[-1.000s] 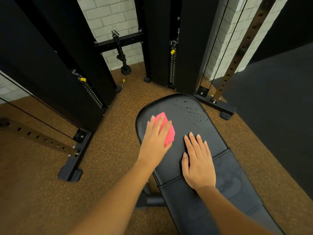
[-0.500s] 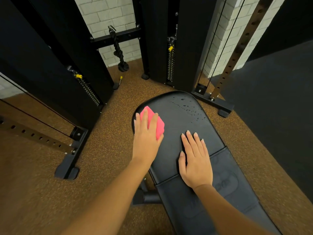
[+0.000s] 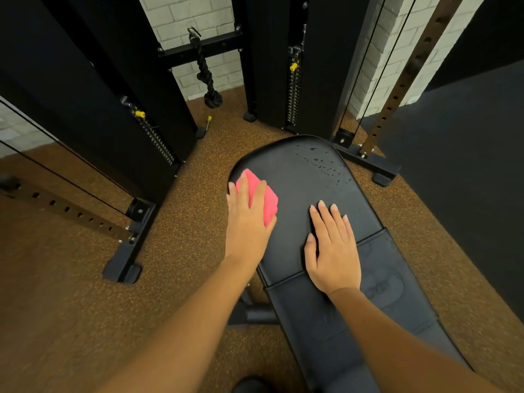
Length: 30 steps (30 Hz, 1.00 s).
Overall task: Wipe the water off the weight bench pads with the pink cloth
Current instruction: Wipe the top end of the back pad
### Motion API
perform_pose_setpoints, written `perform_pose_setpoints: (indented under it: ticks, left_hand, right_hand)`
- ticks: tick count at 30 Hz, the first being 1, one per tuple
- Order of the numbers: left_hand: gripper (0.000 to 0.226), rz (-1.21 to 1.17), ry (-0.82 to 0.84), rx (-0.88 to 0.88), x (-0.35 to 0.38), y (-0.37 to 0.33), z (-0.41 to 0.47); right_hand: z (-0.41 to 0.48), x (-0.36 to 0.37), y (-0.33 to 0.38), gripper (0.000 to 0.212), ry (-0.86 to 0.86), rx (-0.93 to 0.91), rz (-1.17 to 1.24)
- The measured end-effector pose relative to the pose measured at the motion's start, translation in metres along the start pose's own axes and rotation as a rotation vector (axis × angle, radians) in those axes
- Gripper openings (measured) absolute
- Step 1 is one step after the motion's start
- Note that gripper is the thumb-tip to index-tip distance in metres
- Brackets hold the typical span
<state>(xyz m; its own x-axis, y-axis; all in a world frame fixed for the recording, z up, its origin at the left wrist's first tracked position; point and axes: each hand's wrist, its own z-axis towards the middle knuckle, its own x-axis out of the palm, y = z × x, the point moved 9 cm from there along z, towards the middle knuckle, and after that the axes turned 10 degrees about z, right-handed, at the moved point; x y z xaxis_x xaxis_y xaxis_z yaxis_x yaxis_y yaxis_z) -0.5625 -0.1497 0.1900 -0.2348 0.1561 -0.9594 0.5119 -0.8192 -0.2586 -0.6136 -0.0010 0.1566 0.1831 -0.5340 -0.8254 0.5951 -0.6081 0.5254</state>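
Head view: the left hand (image 3: 248, 222) is pressing the folded pink cloth (image 3: 269, 202) against the left edge of the black back pad (image 3: 297, 180), with its fingers lying straight over the cloth rather than curling round it. The right hand (image 3: 333, 251) is resting palm-down on the same pad, fingers straight, holding nothing, just beside the seam with the seat pad (image 3: 368, 321). Water drops (image 3: 326, 165) are sitting toward the pad's far right, apart from the cloth.
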Motion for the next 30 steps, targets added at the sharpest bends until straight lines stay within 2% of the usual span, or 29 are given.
perform_pose_setpoints:
  ticks: [7, 10, 14, 16, 18, 23, 27, 30]
  left_hand:
    - [0.075, -0.008, 0.048, 0.025, 0.023, -0.015, -0.072]
    - [0.082, -0.057, 0.070, -0.037, 0.029, -0.014, -0.095]
    - [0.082, -0.048, 0.056, -0.039, 0.031, -0.011, -0.093]
    - [0.074, -0.076, 0.067, -0.050, 0.028, -0.007, -0.077]
    - [0.067, -0.120, 0.076, -0.102, 0.023, 0.000, -0.060]
    - [0.060, -0.300, -0.025, -0.235, -0.005, 0.014, -0.035]
    - [0.047, -0.516, -0.191, -0.593, -0.031, 0.054, -0.035]
    - [0.038, -0.582, -0.283, -0.617, -0.049, 0.057, -0.035]
  right_hand:
    - [0.000, 0.001, -0.001, 0.052, 0.004, -0.003, -0.005]
    - [0.000, 0.001, -0.001, 0.052, 0.003, -0.006, -0.007]
    - [0.000, 0.001, 0.000, 0.052, -0.004, -0.012, 0.000]
    - [0.000, 0.000, 0.000, 0.052, -0.004, -0.014, 0.001]
    - [0.000, -0.001, 0.000, 0.052, -0.007, -0.014, 0.009]
    - [-0.001, 0.000, 0.000, 0.052, 0.016, -0.010, 0.018]
    - [0.000, 0.001, -0.002, 0.052, 0.038, 0.014, 0.057]
    - [0.004, -0.005, -0.002, 0.043, 0.031, 0.076, 0.254]
